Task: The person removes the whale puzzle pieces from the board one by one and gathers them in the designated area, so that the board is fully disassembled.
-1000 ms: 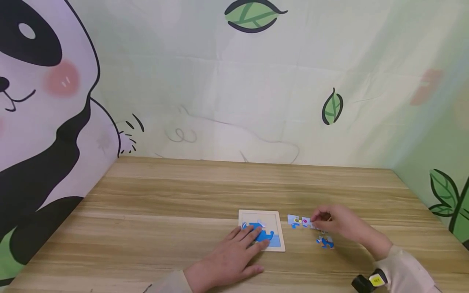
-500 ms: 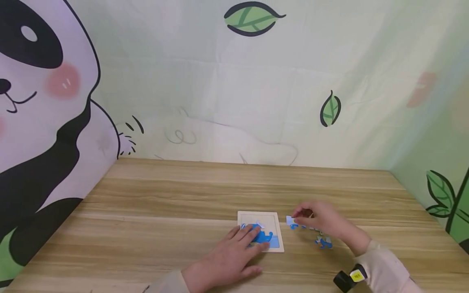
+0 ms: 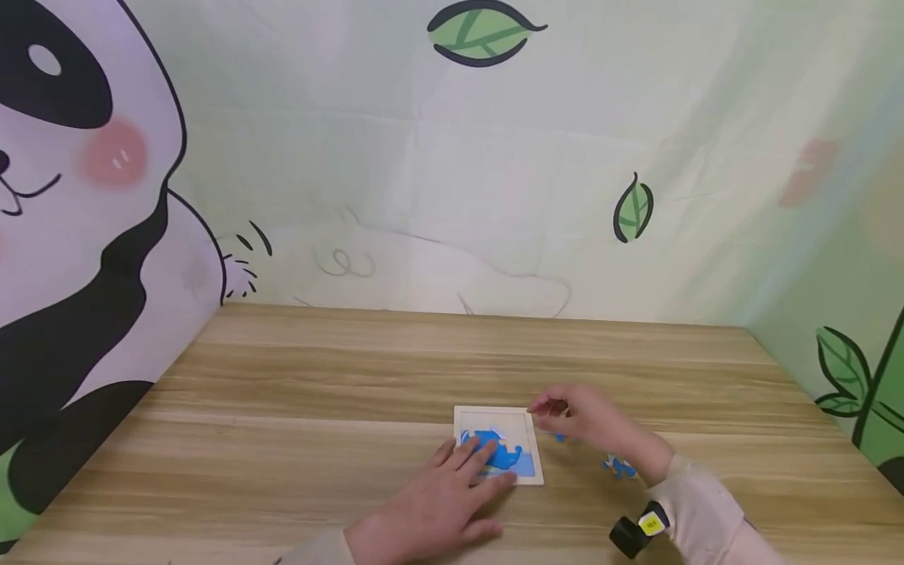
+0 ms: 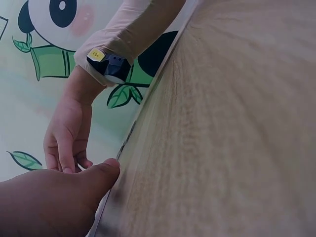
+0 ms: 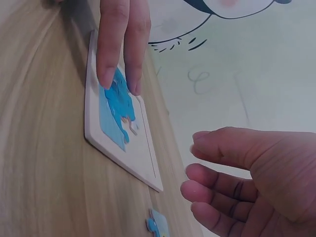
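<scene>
A square puzzle tray [image 3: 534, 441] with a pale raised rim lies on the table, its lower part filled with blue puzzle pieces [image 3: 504, 457]. The fingers of my left hand [image 3: 448, 496] are spread and rest on these pieces. At the tray's upper right corner is my right hand [image 3: 589, 417], fingers loosely bent. In the right wrist view a gap shows between its thumb and fingertips, with nothing in it. A loose puzzle piece [image 5: 157, 224] lies just beyond the tray, partly hidden by the right hand in the head view.
More loose blue puzzle pieces [image 3: 619, 468] lie on the wooden table [image 3: 318, 377], right of the tray and beneath the right forearm. A wall printed with a panda [image 3: 92, 204] and leaves closes off the back and sides.
My right hand has moved left from above the loose pieces to the tray's upper right corner. My left hand stays on the puzzle.
</scene>
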The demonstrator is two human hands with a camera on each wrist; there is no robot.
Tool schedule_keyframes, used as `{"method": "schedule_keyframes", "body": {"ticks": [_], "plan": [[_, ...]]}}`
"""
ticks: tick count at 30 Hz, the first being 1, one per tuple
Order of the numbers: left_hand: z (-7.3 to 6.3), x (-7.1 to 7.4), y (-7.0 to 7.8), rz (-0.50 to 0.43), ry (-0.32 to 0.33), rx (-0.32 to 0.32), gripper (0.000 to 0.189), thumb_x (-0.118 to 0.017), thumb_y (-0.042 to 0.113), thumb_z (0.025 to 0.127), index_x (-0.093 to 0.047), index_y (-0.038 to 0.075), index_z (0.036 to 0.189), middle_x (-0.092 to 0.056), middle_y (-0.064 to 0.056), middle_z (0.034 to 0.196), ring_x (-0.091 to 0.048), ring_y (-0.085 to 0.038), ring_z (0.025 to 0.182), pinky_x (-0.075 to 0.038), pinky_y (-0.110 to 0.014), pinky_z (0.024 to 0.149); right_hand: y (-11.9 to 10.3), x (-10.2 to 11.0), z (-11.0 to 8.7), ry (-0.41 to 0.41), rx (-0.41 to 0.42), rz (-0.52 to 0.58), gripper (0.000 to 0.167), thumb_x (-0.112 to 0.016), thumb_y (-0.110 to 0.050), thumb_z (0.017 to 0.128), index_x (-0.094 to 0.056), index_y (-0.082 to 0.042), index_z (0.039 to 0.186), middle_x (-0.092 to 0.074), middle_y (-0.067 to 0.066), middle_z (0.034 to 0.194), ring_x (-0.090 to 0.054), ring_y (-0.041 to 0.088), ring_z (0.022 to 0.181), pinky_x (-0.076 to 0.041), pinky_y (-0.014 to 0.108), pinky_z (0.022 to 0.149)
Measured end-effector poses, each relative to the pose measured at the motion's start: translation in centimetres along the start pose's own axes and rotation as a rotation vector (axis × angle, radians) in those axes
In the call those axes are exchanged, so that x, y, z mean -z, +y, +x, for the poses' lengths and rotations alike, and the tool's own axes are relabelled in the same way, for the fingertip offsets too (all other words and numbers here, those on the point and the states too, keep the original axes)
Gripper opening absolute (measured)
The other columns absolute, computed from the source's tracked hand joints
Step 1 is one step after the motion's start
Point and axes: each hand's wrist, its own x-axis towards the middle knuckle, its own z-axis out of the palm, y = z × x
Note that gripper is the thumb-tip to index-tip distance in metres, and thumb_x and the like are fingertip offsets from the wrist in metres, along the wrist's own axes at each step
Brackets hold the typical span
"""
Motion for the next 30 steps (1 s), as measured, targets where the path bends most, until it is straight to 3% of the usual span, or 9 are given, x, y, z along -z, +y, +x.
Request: {"method": "schedule_keyframes", "body": {"ticks": [8, 20, 30], "plan": [[-0.4, -0.4, -0.2, -0.003, -0.018, 0.013, 0.055, -0.033, 0.059, 0.098, -0.041, 0.033, 0.145, -0.036, -0.011, 0.154, -0.036, -0.030, 0.142, -0.037, -0.051, 0.111, -0.2, -1.3, 1.2, 0.002, 0.050, -0.043, 0.018, -0.066, -0.014, 0.089, -0.068, -0.002, 0.103, -0.068, 0.000, 0.089, -0.057, 0.003, 0.080, -0.052, 0.020, 0.073], [-0.5, 0.0, -0.2, -0.043, -0.110, 0.029, 0.057, -0.027, 0.064, 0.096, -0.036, 0.039, 0.147, -0.034, -0.010, 0.156, -0.033, -0.031, 0.143, -0.033, -0.051, 0.114, -0.9, -2.8, 1.7, 0.005, 0.016, -0.042, 0.023, -0.068, -0.015, 0.088, -0.068, -0.002, 0.107, -0.069, 0.005, 0.094, -0.059, 0.009, 0.083, -0.052, 0.021, 0.074], [-0.4, -0.1, 0.0, -0.010, -0.076, 0.014, 0.055, -0.029, 0.062, 0.097, -0.039, 0.037, 0.145, -0.040, -0.013, 0.151, -0.038, -0.033, 0.140, -0.036, -0.048, 0.113, -1.6, -3.6, 2.3, 0.001, -0.026, -0.069, 0.023, -0.068, -0.014, 0.088, -0.068, -0.002, 0.108, -0.069, 0.006, 0.094, -0.058, 0.009, 0.082, -0.050, 0.020, 0.073]]}}
